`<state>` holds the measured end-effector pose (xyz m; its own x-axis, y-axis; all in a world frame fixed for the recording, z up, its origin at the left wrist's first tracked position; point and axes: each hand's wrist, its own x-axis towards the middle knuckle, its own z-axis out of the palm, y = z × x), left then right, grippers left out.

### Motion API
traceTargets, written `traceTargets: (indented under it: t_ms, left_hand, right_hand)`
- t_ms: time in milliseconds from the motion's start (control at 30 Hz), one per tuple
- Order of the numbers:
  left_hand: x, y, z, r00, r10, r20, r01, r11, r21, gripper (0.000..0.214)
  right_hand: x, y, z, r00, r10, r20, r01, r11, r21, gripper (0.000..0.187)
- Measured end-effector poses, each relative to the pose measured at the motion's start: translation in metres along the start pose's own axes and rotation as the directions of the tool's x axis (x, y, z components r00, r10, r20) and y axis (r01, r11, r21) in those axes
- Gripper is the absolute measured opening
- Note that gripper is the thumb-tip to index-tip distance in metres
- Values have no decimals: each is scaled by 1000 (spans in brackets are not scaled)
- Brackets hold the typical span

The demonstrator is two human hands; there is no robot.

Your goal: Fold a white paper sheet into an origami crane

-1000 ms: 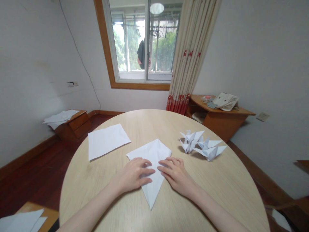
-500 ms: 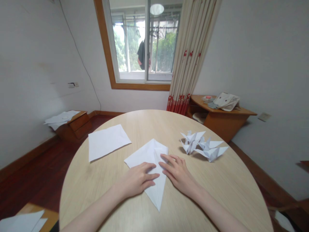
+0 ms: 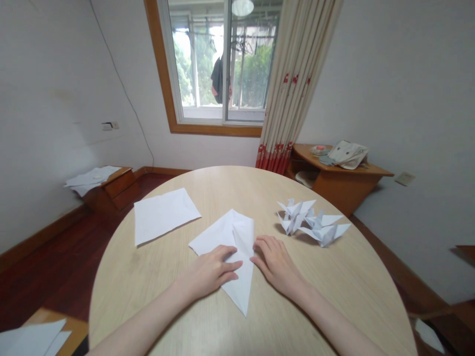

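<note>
A partly folded sheet of white paper lies on the round wooden table in front of me, one long point toward me. Its right side is folded inward along a straight edge; the left side spreads wider. My left hand rests flat on the paper's left and middle part, fingers spread. At the right edge, my right hand has its fingertips against the paper, the fingers bent but apart. Neither hand is closed on anything.
Several folded paper cranes stand together at the table's right. A flat white sheet lies at the left. The round table has a curved edge. Behind it are a low drawer unit and a corner desk.
My right hand has slid from on top of the paper to its right edge. The paper has shifted very slightly; my left hand stays on it.
</note>
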<state>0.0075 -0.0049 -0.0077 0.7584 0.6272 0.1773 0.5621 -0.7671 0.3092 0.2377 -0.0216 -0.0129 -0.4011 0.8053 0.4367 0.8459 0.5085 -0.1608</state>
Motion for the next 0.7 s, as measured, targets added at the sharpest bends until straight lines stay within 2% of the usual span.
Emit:
traceTargets:
  t_ms: [33,233,433,700]
  left_hand:
    - [0,0,0,1000,0,2,0,1000,6,31]
    - [0,-1,2,1000,-9,21,8,1000,20,30]
    - [1,-2,3,1000,-3,13,3,1000,12,30]
    - [-1,2,-2,999,-31,25,31,999,-14,30]
  right_hand:
    - [0,0,-1,1000,14,15,-14,1000,-11,4]
    - [0,2,2,998,-2,63,8,994,-109,16]
    - [-2,4,4,995,21,94,-10,993,-119,18]
    - [-2,1,4,976,89,199,-56,985,-166,21]
